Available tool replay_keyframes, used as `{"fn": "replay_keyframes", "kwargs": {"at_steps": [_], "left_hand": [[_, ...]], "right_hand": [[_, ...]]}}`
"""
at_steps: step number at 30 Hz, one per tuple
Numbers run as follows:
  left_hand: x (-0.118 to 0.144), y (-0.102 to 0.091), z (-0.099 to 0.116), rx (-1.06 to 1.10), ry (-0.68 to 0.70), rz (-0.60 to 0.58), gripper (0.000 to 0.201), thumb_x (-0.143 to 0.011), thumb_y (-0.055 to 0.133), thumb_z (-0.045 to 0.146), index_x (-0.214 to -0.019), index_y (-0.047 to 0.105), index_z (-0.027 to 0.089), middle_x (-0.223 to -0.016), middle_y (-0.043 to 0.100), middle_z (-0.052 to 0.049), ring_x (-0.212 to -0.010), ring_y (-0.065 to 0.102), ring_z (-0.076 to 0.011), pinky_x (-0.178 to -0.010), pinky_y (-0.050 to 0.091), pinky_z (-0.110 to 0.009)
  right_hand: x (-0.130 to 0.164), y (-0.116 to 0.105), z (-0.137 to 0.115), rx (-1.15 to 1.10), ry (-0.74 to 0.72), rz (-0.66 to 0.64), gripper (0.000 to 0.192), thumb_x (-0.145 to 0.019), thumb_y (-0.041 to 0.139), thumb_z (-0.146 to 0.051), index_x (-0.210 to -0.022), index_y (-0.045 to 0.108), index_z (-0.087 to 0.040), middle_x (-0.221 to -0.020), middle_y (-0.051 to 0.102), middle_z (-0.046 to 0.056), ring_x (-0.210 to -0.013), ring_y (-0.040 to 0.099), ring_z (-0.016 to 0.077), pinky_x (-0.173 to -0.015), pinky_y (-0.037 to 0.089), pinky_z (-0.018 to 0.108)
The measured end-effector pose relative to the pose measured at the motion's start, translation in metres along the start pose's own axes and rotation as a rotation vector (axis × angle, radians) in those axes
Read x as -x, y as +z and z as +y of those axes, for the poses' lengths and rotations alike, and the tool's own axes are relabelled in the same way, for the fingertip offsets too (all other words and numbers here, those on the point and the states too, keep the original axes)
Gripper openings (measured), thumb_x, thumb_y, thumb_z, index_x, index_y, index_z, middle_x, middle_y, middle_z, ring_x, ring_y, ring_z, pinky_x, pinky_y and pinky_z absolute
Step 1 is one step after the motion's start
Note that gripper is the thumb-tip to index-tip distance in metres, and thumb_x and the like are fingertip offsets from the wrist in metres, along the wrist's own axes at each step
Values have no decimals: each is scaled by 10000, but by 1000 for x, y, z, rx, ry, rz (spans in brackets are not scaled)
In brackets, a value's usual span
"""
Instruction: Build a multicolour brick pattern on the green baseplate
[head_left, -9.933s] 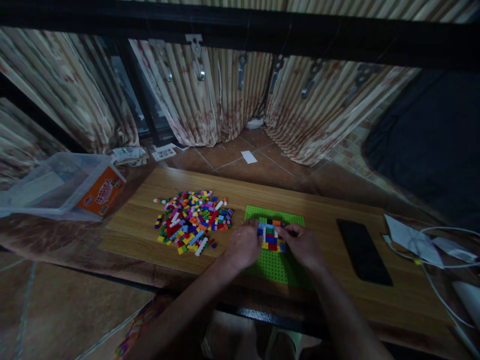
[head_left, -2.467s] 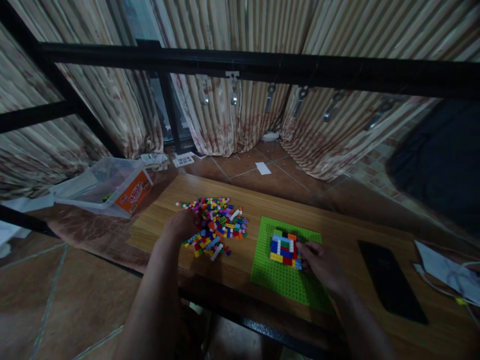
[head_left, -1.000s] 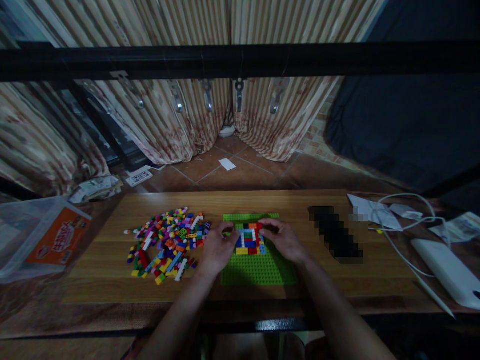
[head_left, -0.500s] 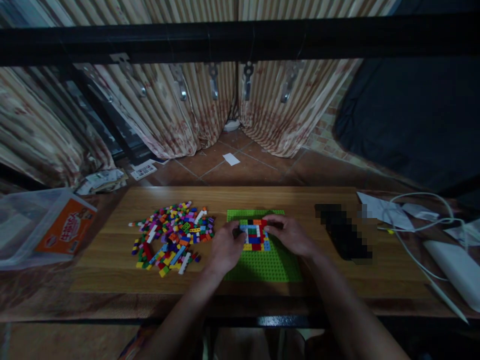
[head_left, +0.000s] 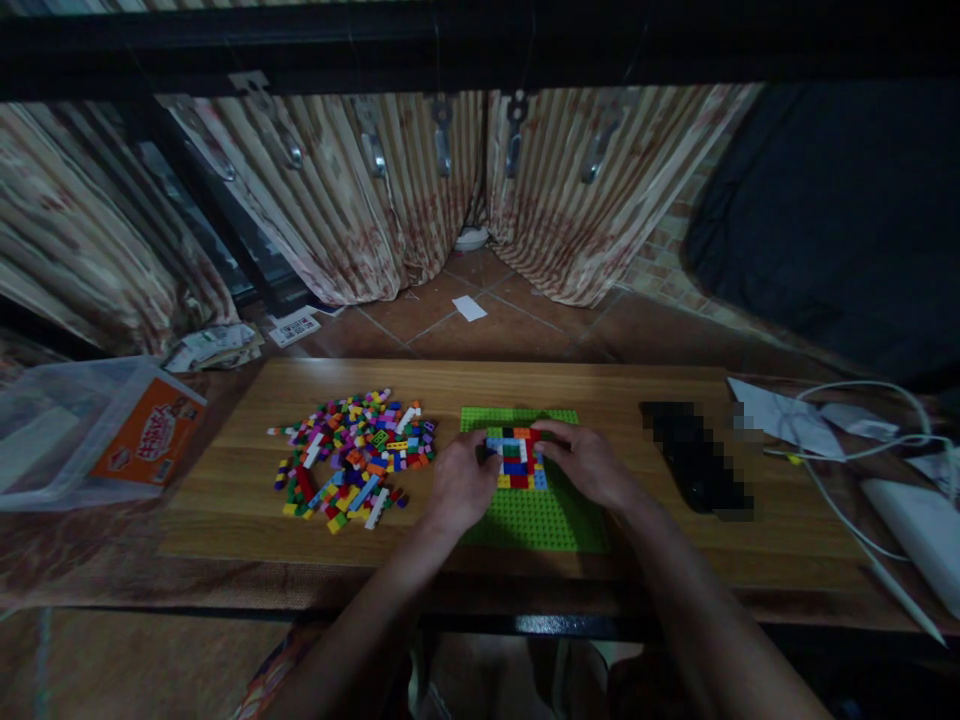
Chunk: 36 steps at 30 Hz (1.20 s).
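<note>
A green studded baseplate (head_left: 536,525) lies on the wooden board, carrying a small block of toy bricks (head_left: 517,466) in blue, red, white, yellow and other colours. My left hand (head_left: 466,480) grips the left side of this brick build, thumb and fingers bent around its edge. On the opposite side my right hand (head_left: 581,460) is closed against the build's right edge, its fingertips near the red bricks. The fingers partly hide both sides of the build. To the left of my left hand spreads a pile of loose bricks (head_left: 360,460) in many colours.
A clear plastic box (head_left: 67,420) with an orange label stands at the left. On the wooden board (head_left: 240,500), to the right, lies a dark object (head_left: 694,465), partly pixelated. White cables (head_left: 825,500), papers (head_left: 784,415) and a white device (head_left: 911,535) sit at the far right.
The whole view has shifted, so the board appears slightly higher and further right. Both hands stay at the brick build, with hardly any movement relative to it.
</note>
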<state>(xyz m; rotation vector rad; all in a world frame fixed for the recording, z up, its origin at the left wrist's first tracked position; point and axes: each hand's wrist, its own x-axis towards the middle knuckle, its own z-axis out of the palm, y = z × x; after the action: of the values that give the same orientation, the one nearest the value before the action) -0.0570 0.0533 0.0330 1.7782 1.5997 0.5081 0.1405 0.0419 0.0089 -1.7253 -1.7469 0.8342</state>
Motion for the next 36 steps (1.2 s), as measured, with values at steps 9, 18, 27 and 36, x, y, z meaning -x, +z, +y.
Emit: {"fn": "replay_keyframes", "kwargs": {"at_steps": [9,18,27,36], "left_hand": [[-3,-2,-6,36,16,-59,330,-824,550,214,-1138,624,141,-1004,706,-94,-864,649,-180,-800,489,-286],[2,-1,-4,-24,30,-49,272,-808,534,238,-1045,641,157,-967,686,-96,-844,641,-198,-779,498,-305],[7,-1,1,-58,15,-80,231,-821,494,224,-1007,619,166,-1014,666,-95,-929,633,-200,-843,499,-307],[10,-1,-3,-88,36,-89,317,-819,501,255,-1106,592,153,-1077,646,-111,-981,622,-213,-891,489,-308]], "right_hand": [[-4,1,11,-214,117,92,456,-873,447,-510,-1073,673,-168,-745,697,49,-658,632,174,-630,484,297],[-5,15,-1,-23,155,133,385,-830,510,-528,-911,736,-226,-907,747,40,-846,675,237,-755,488,343],[-3,16,-2,1,157,147,428,-810,509,-541,-943,734,-202,-910,747,64,-848,678,248,-745,491,342],[-4,15,0,58,265,145,544,-851,388,-608,-873,732,-187,-749,718,65,-702,657,226,-655,460,325]]}}
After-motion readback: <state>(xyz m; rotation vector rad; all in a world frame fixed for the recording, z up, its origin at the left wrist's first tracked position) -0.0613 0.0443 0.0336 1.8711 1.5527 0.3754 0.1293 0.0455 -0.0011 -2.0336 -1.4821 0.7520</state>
